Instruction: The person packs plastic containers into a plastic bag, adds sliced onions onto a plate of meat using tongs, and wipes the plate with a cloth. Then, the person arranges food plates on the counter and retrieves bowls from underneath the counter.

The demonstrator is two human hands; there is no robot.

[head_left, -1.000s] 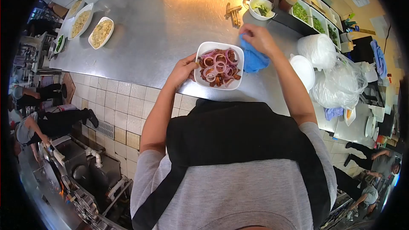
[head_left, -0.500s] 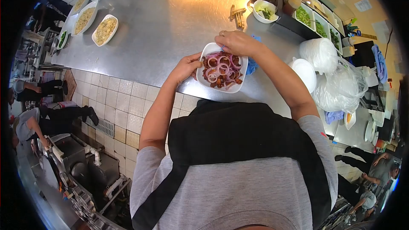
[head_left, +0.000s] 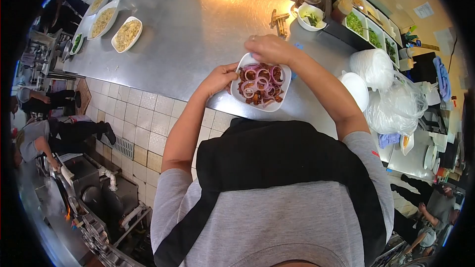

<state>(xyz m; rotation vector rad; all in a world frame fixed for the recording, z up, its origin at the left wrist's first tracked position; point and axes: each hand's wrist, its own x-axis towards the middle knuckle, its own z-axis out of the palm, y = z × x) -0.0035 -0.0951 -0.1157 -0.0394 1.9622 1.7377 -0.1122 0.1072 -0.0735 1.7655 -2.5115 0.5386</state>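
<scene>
A white rounded-square bowl (head_left: 284,100) of dark glazed meat pieces topped with purple onion rings (head_left: 262,80) is at the counter's near edge. My left hand (head_left: 220,79) grips its left rim, thumb on top. At the far rim, my right hand (head_left: 267,49) is closed, slightly blurred, with a bit of blue cloth (head_left: 254,56) showing under the fingers. More blue material shows on either side of my right forearm, which hides the rest of it.
The steel counter (head_left: 178,34) carries dishes of rice-like food (head_left: 127,34) at left. At right stand a bowl of green slices (head_left: 311,19), topping trays (head_left: 355,23), stacked white containers (head_left: 370,69) and a plastic bag (head_left: 393,109). Other people (head_left: 37,138) work at the sides.
My right hand has shifted slightly left along the bowl's far rim. The bowl looks slightly turned, and less blue cloth shows beside my forearm. My left hand keeps its hold.
</scene>
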